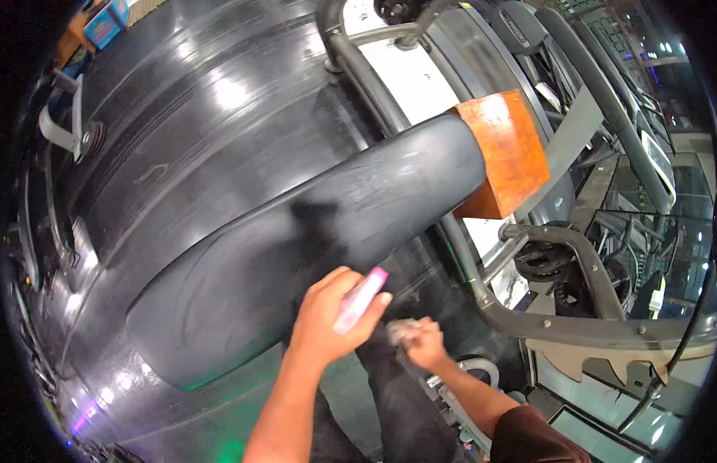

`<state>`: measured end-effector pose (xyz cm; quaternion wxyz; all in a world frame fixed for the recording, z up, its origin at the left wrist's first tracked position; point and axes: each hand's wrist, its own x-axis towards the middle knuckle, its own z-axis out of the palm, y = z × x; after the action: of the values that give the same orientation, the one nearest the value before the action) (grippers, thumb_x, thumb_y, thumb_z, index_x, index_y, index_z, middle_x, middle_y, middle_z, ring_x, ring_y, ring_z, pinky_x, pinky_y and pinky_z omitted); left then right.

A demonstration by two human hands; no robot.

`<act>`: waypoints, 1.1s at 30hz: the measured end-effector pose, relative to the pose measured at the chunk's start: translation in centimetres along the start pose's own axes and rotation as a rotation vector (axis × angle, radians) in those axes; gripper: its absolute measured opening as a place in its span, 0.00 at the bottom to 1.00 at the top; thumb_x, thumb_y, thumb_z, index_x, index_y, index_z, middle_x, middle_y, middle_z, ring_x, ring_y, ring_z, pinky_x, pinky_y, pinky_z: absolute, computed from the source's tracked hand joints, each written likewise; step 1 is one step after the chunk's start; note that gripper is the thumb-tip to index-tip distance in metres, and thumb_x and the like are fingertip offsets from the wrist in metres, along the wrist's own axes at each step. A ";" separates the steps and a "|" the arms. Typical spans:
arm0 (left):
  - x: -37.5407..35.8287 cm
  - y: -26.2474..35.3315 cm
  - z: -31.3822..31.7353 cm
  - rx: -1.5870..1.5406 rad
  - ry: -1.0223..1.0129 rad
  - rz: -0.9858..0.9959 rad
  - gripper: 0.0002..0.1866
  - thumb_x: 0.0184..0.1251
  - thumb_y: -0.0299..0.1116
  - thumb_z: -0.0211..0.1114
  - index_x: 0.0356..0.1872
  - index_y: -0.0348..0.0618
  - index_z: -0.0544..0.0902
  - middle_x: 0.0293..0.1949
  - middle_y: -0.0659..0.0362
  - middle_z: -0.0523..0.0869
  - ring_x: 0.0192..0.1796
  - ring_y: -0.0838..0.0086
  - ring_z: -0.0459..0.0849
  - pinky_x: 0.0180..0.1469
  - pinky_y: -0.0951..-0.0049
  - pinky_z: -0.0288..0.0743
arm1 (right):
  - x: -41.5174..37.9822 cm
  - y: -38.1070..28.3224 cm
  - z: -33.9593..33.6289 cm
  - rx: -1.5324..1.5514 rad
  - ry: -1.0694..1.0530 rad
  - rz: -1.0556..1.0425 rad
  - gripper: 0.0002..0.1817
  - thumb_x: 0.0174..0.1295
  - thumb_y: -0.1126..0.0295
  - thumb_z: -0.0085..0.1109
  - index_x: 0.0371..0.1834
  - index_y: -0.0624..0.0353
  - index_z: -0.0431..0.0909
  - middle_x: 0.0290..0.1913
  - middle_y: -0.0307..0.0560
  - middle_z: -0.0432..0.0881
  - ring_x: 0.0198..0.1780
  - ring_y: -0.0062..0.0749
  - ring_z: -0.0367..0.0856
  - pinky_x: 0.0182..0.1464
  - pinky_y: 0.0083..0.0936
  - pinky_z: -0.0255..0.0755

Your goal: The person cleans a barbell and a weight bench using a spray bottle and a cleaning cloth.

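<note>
A small translucent bottle with a pink top [360,301] is gripped in my left hand [331,312], beside the near edge of a long black padded bench [297,239]. My right hand [422,341] is lower and to the right, its fingers closed round a crumpled greyish cloth [401,332]. The cloth is blurred and partly hidden by the fingers. Neither hand touches the bench pad. A dark shadow falls across the middle of the pad.
An orange-brown wooden box [503,154] stands at the bench's far right end. Around it runs a dark metal frame [582,324] with weight plates. Gym machines [621,100] stand at the right. Shiny black flooring [219,92] extends behind the bench; a blue box [104,29] is at upper left.
</note>
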<state>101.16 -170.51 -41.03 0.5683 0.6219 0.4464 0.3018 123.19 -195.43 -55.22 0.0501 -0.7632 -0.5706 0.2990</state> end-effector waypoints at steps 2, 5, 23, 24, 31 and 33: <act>0.5 -1.1 1.1 0.005 0.025 -0.039 0.11 0.60 0.29 0.76 0.31 0.36 0.80 0.28 0.57 0.78 0.28 0.72 0.77 0.33 0.71 0.69 | 2.7 6.9 -3.4 0.199 0.231 0.134 0.10 0.63 0.62 0.64 0.43 0.53 0.87 0.43 0.53 0.80 0.45 0.53 0.78 0.47 0.45 0.74; 1.3 -3.3 1.0 0.054 0.049 -0.098 0.10 0.61 0.29 0.76 0.33 0.38 0.81 0.29 0.61 0.79 0.30 0.78 0.77 0.34 0.74 0.70 | 10.6 11.1 -12.7 0.184 0.506 0.240 0.20 0.72 0.62 0.57 0.58 0.66 0.80 0.52 0.68 0.77 0.55 0.59 0.77 0.61 0.48 0.69; 9.1 -8.8 1.1 0.053 0.426 -0.256 0.05 0.65 0.24 0.68 0.31 0.36 0.80 0.25 0.63 0.78 0.25 0.81 0.75 0.29 0.76 0.69 | 33.7 2.0 -13.7 -0.411 -0.302 -0.861 0.12 0.54 0.60 0.61 0.41 0.46 0.86 0.32 0.48 0.81 0.38 0.49 0.81 0.44 0.47 0.74; 9.2 -9.1 0.8 0.047 0.428 -0.253 0.05 0.64 0.23 0.69 0.31 0.36 0.80 0.25 0.62 0.78 0.25 0.80 0.75 0.29 0.75 0.69 | 35.1 4.0 -17.1 -0.207 -0.092 -0.768 0.06 0.52 0.62 0.61 0.29 0.48 0.82 0.30 0.52 0.82 0.34 0.52 0.82 0.38 0.47 0.76; 8.9 -10.0 0.4 0.233 0.425 -0.103 0.04 0.60 0.22 0.70 0.32 0.34 0.82 0.26 0.56 0.81 0.27 0.71 0.78 0.33 0.71 0.71 | 39.0 11.6 -17.7 -0.409 0.548 0.148 0.16 0.69 0.55 0.58 0.53 0.48 0.86 0.55 0.64 0.79 0.56 0.61 0.76 0.57 0.54 0.72; 9.4 -9.9 0.4 0.232 0.412 -0.094 0.04 0.60 0.21 0.70 0.33 0.34 0.82 0.27 0.56 0.81 0.27 0.71 0.78 0.33 0.70 0.72 | 36.1 4.4 -13.6 -0.450 0.658 0.073 0.19 0.67 0.56 0.61 0.40 0.64 0.85 0.43 0.66 0.81 0.46 0.64 0.79 0.47 0.58 0.71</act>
<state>103.39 -162.70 -52.01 0.4031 0.5870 0.6130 0.3423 139.99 -160.80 -60.32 0.0510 -0.8298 -0.5479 -0.0925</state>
